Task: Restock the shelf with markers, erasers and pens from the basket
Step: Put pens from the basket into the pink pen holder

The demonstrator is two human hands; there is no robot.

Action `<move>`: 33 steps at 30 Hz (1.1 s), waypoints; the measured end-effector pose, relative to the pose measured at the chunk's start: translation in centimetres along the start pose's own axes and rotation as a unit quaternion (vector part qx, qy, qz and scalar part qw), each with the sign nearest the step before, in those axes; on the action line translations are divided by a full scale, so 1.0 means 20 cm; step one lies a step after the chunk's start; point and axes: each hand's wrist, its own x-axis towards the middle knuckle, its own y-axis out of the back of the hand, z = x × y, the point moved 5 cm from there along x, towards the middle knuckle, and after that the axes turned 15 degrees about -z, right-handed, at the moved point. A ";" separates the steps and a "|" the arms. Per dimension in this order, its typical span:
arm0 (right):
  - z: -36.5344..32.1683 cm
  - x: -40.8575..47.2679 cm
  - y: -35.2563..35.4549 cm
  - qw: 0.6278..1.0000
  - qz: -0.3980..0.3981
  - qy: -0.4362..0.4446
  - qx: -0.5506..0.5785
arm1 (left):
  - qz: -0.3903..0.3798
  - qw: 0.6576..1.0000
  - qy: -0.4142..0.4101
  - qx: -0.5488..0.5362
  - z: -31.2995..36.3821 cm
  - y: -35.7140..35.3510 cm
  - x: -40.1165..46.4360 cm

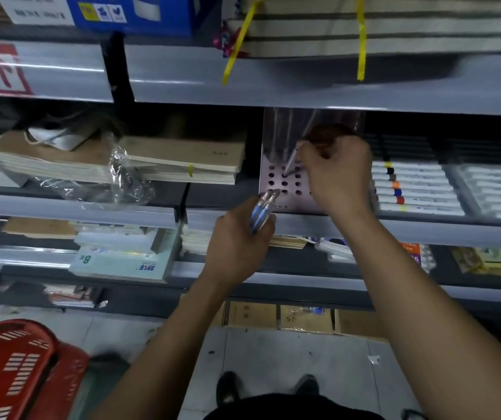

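My left hand (238, 241) grips a small bundle of clear blue pens (262, 209) just below a white pen holder with rows of round holes (273, 184) on the middle shelf. My right hand (338, 174) pinches a single pen (291, 161), whose tip sits at one of the holder's holes. Several pens stand in the holder behind my right hand, partly hidden. A red basket (13, 368) stands on the floor at the lower left; its contents are out of sight.
Boxes of markers with coloured caps (415, 187) lie right of the holder. Stacks of notebooks (182, 160) and loose plastic wrap (122, 183) fill the shelf to the left. The grey shelf edge (303, 86) overhangs above. Cardboard boxes (303, 318) line the floor.
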 end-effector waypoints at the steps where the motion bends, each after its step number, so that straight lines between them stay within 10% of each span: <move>1: 0.00 0.01 -0.01 1.000 0.000 0.004 -0.001 | -0.001 1.000 -0.001 -0.004 0.00 0.00 0.00; 33: -0.07 0.08 -0.15 0.992 -0.015 0.049 -0.113 | -0.002 1.000 -0.010 -0.021 -0.02 0.00 0.00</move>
